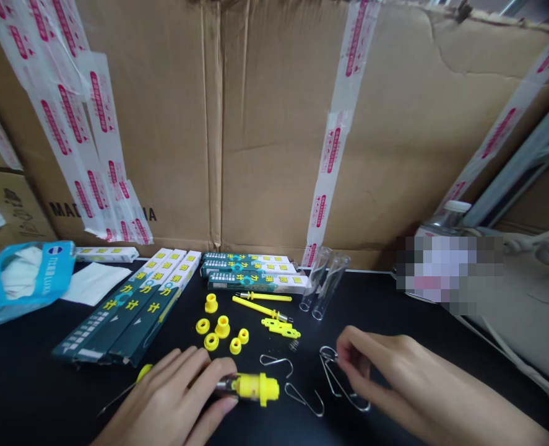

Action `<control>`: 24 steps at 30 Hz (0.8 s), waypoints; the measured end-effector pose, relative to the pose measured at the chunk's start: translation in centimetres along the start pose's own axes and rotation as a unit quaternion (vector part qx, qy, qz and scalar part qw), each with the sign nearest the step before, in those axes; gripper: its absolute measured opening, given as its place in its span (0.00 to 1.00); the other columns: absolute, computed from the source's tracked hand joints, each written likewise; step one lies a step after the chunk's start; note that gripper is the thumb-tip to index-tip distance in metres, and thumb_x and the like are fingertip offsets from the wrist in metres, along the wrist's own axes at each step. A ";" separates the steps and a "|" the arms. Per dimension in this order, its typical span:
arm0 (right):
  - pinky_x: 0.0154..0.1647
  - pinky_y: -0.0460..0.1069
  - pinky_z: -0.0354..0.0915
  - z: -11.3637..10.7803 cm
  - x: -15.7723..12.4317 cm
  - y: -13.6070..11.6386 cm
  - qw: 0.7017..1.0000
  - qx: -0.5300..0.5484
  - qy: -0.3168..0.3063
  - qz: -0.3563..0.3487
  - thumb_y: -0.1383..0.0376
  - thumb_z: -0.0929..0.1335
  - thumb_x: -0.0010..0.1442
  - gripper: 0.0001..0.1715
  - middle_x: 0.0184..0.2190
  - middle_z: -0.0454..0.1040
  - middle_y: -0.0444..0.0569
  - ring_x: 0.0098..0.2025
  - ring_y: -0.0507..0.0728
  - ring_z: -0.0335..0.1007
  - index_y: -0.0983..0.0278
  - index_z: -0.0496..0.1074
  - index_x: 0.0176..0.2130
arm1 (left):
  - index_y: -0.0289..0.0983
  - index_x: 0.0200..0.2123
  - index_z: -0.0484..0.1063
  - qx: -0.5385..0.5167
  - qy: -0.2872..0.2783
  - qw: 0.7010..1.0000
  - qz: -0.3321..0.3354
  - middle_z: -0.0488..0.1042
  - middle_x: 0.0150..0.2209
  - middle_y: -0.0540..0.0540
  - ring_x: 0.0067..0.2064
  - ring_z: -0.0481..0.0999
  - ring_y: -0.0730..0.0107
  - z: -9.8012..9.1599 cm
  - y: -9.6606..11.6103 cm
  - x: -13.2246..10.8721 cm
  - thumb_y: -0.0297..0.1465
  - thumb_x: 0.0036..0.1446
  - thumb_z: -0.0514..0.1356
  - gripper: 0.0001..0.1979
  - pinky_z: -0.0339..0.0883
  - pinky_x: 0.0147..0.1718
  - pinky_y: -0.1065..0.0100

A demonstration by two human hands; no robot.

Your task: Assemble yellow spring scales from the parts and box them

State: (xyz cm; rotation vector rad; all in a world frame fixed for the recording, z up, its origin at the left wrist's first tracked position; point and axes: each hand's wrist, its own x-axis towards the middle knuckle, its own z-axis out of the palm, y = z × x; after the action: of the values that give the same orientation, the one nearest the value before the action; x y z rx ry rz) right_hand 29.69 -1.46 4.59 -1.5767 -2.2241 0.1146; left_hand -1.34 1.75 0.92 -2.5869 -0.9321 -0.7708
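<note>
Left hand (163, 396) around a yellow plastic force-meter barrel (255, 389), fingers (200, 371) closed on its clear end, low on the black worktop (28, 378). Right hand (395, 378) just right of the barrel, fingers (348, 353) in a narrow pinch at the top of a bent wire hook (343, 387). Relative to the barrel: a loose wire hook (304, 399) close on the right, yellow plastic rings (221, 331) just beyond, green-and-white boxes (130, 303) farther left, clear plastic tubes (325, 282) farther back. Apparently meter assembly in hand; hook fitting calling for a steady barrel and a sure pinch.
</note>
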 end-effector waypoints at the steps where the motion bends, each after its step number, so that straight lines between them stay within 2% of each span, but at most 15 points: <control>1: 0.23 0.47 0.65 0.0 0.1 0.1 1.000 0.014 -0.013 0.002 0.66 0.67 0.62 0.07 0.26 0.80 0.44 0.21 0.54 0.75 0.57 0.73 0.33 | 0.44 0.43 0.75 0.001 -0.002 1.000 -0.001 0.84 0.33 0.51 0.30 0.85 0.61 0.0 0.0 0.0 0.43 0.75 0.42 0.23 0.76 0.30 0.63; 4: 0.25 0.47 0.69 -0.1 0.7 0.3 0.995 0.085 -0.031 0.043 0.61 0.64 0.68 0.07 0.33 0.82 0.48 0.24 0.55 0.76 0.58 0.72 0.40 | 0.44 0.43 0.75 0.000 0.000 1.000 -0.003 0.84 0.33 0.51 0.31 0.85 0.60 0.1 0.0 -0.1 0.42 0.75 0.42 0.22 0.76 0.30 0.62; 7: 0.25 0.48 0.72 -0.3 1.3 0.1 0.977 0.186 -0.045 0.097 0.53 0.61 0.71 0.14 0.35 0.82 0.49 0.25 0.55 0.77 0.58 0.69 0.42 | 0.44 0.44 0.75 0.002 0.008 1.000 -0.002 0.84 0.33 0.51 0.31 0.84 0.61 0.2 -0.1 -0.2 0.42 0.75 0.42 0.22 0.76 0.30 0.62; 12: 0.37 0.51 0.78 0.3 2.0 -1.9 0.912 0.392 -0.045 0.117 0.46 0.60 0.71 0.20 0.45 0.82 0.55 0.33 0.56 0.81 0.59 0.63 0.41 | 0.44 0.42 0.75 -0.001 0.021 1.000 -0.010 0.83 0.32 0.51 0.29 0.84 0.61 0.2 -0.1 -0.3 0.41 0.76 0.41 0.24 0.74 0.29 0.62; 16: 0.33 0.49 0.76 2.6 1.9 -3.2 0.854 0.502 -0.057 0.122 0.43 0.62 0.69 0.23 0.31 0.81 0.47 0.28 0.53 0.76 0.59 0.62 0.40 | 0.43 0.44 0.75 -0.009 0.018 1.000 -0.022 0.84 0.33 0.50 0.31 0.84 0.60 0.3 0.0 -0.5 0.42 0.75 0.41 0.23 0.73 0.30 0.61; 19: 0.19 0.42 0.67 4.6 1.4 -3.8 0.817 0.549 -0.085 0.153 0.39 0.63 0.66 0.27 0.19 0.70 0.36 0.18 0.48 0.65 0.60 0.61 0.38 | 0.43 0.44 0.74 -0.023 0.006 0.999 -0.030 0.83 0.34 0.50 0.31 0.83 0.59 0.5 0.0 -0.8 0.42 0.75 0.42 0.22 0.72 0.30 0.60; 21: 0.13 0.38 0.58 5.7 1.0 -4.2 0.802 0.559 -0.103 0.183 0.39 0.65 0.64 0.27 0.18 0.67 0.33 0.15 0.45 0.58 0.60 0.61 0.40 | 0.43 0.44 0.74 -0.029 0.004 0.999 -0.035 0.83 0.33 0.49 0.31 0.83 0.58 0.6 0.0 -1.0 0.42 0.75 0.42 0.22 0.71 0.30 0.59; 24: 0.14 0.37 0.54 6.9 0.4 -4.8 0.772 0.593 -0.136 0.184 0.40 0.67 0.63 0.28 0.20 0.69 0.35 0.16 0.44 0.59 0.59 0.60 0.43 | 0.44 0.44 0.74 -0.045 0.008 0.998 -0.037 0.82 0.33 0.50 0.31 0.82 0.58 0.6 0.0 -1.1 0.42 0.75 0.43 0.21 0.71 0.32 0.59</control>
State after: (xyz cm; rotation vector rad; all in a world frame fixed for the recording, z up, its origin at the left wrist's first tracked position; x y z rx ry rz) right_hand 22.73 -1.65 -0.17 -1.1664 -1.3177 1.5835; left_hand -1.77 1.43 -0.21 -2.6307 -1.0152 -0.8705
